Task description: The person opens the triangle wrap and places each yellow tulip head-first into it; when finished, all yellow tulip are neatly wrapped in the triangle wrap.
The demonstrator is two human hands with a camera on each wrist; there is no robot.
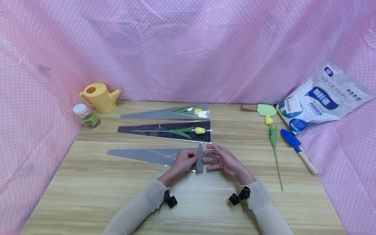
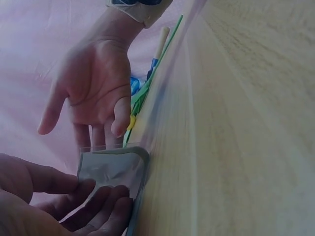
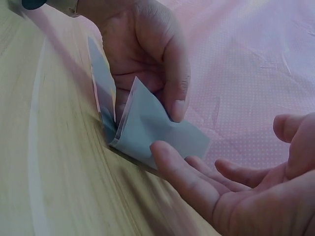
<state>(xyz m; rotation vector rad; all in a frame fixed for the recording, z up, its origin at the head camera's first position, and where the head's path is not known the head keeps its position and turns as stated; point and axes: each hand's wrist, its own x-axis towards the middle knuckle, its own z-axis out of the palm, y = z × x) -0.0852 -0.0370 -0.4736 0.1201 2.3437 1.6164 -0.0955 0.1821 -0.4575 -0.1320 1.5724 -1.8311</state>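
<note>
A long tapered grey flower sleeve [image 1: 138,153] lies nearest me, its wide end [image 1: 200,158] bent upright. My left hand [image 1: 185,160] pinches that raised end [image 3: 152,123] between thumb and fingers, as the right wrist view shows. Facing it from the right, my right hand [image 1: 224,160] has its fingers spread and holds nothing. In the right wrist view its fingertips [image 3: 161,150] are close to the raised flap; whether they touch it I cannot tell. Farther back lie a dark sleeve [image 1: 141,129] and a grey sleeve [image 1: 149,115], each with a yellow tulip inside.
A loose yellow tulip [image 1: 274,143] lies at the right, by a blue trowel [image 1: 290,138]. Behind are a green trowel [image 1: 265,110] and a white fertilizer bag [image 1: 320,98]. A yellow watering can [image 1: 101,98] and a white-capped jar [image 1: 88,117] stand at back left.
</note>
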